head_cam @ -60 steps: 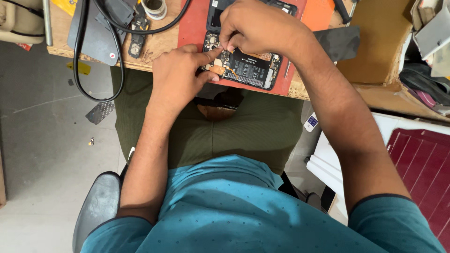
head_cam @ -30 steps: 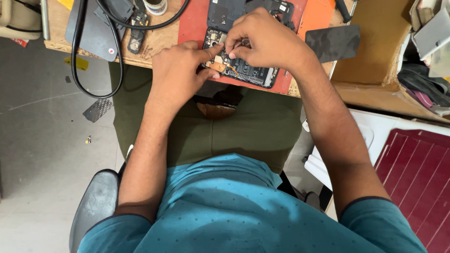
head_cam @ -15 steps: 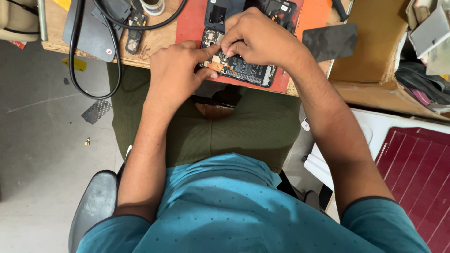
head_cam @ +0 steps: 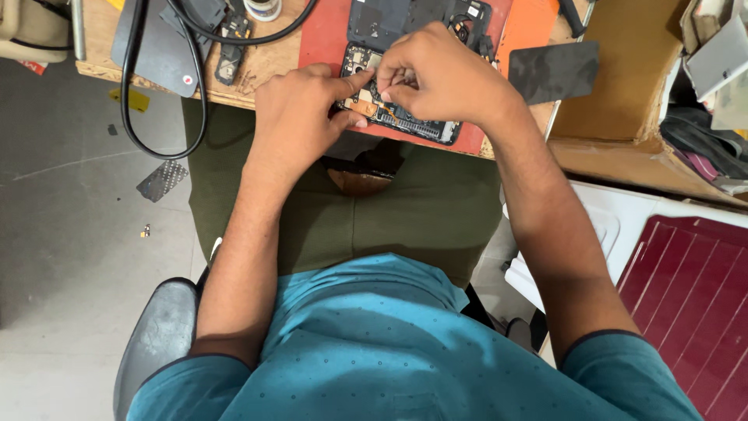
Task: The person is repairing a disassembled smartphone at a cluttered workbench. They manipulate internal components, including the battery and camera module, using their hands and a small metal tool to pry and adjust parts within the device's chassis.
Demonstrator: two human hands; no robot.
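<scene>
Red mat (head_cam: 327, 31), black cable (head_cam: 132, 93) — teal dotted shirt (head_cam: 389, 351).

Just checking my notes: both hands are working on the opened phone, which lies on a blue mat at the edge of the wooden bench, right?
Not quite. In the head view the left hand and right hand are both on the opened phone at the wooden bench edge, but the mat beneath it is red, not blue.

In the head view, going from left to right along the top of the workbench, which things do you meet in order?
Black cable → grey plate → left hand → opened phone → right hand → dark panel → cardboard box.
</scene>
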